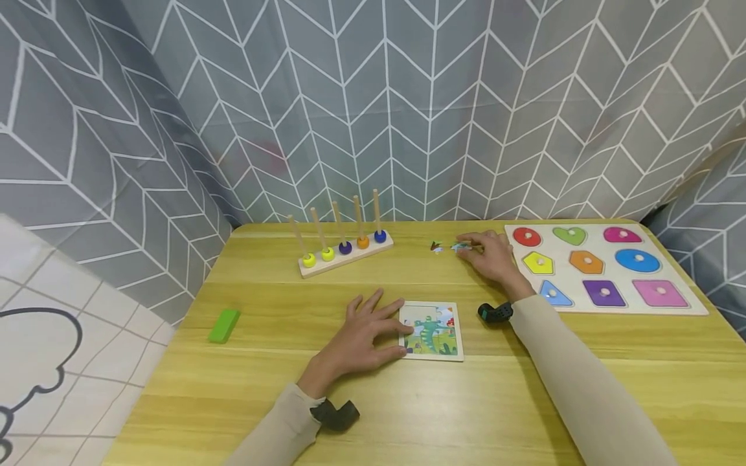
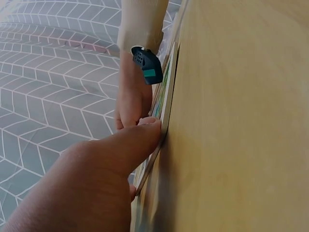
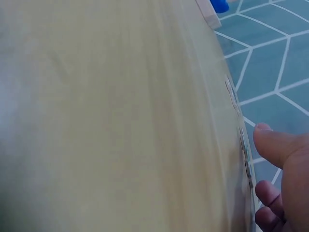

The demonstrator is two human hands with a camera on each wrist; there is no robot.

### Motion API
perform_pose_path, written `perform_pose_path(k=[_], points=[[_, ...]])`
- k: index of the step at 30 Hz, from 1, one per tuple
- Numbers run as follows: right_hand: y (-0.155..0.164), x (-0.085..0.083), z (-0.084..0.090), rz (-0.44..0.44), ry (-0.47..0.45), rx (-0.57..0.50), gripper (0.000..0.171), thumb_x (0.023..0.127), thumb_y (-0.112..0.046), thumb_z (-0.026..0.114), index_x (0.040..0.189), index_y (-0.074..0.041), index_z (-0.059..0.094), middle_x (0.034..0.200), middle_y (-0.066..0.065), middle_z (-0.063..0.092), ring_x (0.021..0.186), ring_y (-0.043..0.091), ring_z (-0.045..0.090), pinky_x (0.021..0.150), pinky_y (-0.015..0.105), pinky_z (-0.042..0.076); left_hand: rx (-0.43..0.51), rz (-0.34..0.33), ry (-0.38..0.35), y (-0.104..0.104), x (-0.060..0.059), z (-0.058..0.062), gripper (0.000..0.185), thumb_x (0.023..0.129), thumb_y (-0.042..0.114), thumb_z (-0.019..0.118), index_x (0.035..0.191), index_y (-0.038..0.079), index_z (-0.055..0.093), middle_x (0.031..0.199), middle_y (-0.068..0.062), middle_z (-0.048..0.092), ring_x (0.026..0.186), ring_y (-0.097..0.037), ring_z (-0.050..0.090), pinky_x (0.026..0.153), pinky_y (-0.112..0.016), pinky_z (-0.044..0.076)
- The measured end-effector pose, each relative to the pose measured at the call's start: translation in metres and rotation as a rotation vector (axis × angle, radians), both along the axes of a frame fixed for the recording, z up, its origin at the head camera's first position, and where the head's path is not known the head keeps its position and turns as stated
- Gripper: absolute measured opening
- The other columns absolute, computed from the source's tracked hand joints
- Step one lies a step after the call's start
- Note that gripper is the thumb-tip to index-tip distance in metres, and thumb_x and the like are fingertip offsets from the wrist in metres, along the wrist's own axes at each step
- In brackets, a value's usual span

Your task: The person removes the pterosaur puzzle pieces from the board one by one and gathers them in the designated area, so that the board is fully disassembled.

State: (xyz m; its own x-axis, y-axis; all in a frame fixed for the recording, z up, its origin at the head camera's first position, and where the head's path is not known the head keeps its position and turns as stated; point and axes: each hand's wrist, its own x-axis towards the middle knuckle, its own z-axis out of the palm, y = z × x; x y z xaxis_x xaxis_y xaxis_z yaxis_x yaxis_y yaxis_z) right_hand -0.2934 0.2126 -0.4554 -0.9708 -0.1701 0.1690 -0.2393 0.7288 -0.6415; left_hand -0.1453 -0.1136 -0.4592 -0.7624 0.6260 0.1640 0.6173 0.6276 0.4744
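Note:
A small picture jigsaw in a pale frame lies flat on the wooden table. My left hand rests spread on its left edge, fingers straight; in the left wrist view my thumb presses against the frame's rim. Farther back, my right hand lies on the table with its fingertips touching a loose jigsaw piece. A second loose piece sits just left of it. In the right wrist view my thumb hovers beside the flat pieces, a little apart from them.
A shape puzzle board with knobbed coloured pieces lies at the right. A peg stand with coloured rings stands at the back centre. A green block lies at the left. Patterned grey fabric walls the table.

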Motion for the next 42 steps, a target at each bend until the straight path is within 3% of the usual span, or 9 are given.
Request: perform_pose_path(k=[8,21,28,36,42], points=[[-0.010,-0.005,0.004,0.043,0.033,0.025,0.034,0.097,-0.027,0.069,0.127,-0.011,0.071,0.123,0.022,0.058,0.110,0.040,0.035,0.094,0.057,0.018,-0.010,-0.004,0.005,0.003,0.000,-0.002,0.035,0.094,0.051,0.065,0.126,0.036,0.071,0.164,0.000,0.039,0.157,-0.043,0.016,0.121,-0.068,0.008],[-0.030,-0.009,0.011,0.008,0.043,0.113,0.030,0.095,-0.031,0.071,0.119,-0.013,0.075,0.113,0.020,0.057,0.106,0.039,0.033,0.089,0.056,0.016,-0.013,-0.018,0.039,0.007,0.000,-0.001,0.035,0.094,0.051,0.065,0.126,0.038,0.070,0.163,0.000,0.041,0.156,-0.044,0.019,0.119,-0.069,0.011],[-0.037,-0.010,0.012,0.009,0.013,0.132,0.030,0.096,-0.032,0.071,0.120,-0.015,0.075,0.115,0.020,0.058,0.105,0.038,0.035,0.089,0.055,0.017,-0.026,-0.012,0.019,0.007,0.001,0.001,0.036,0.095,0.052,0.064,0.127,0.037,0.070,0.164,0.002,0.039,0.157,-0.042,0.018,0.121,-0.068,0.010],[-0.028,-0.011,0.013,0.010,0.020,0.037,0.034,0.097,-0.031,0.069,0.124,-0.011,0.072,0.117,0.021,0.055,0.107,0.039,0.032,0.088,0.054,0.015,-0.021,-0.007,0.007,0.005,0.001,0.004,0.036,0.094,0.050,0.065,0.127,0.036,0.070,0.164,0.000,0.039,0.157,-0.043,0.017,0.121,-0.068,0.009],[-0.009,-0.007,0.009,-0.035,-0.013,-0.004,0.036,0.097,-0.028,0.067,0.129,-0.011,0.069,0.130,0.023,0.054,0.122,0.046,0.032,0.098,0.063,0.017,-0.019,0.012,-0.013,0.002,0.001,0.003,0.036,0.094,0.050,0.065,0.127,0.035,0.071,0.164,0.001,0.038,0.158,-0.042,0.016,0.122,-0.067,0.007]])
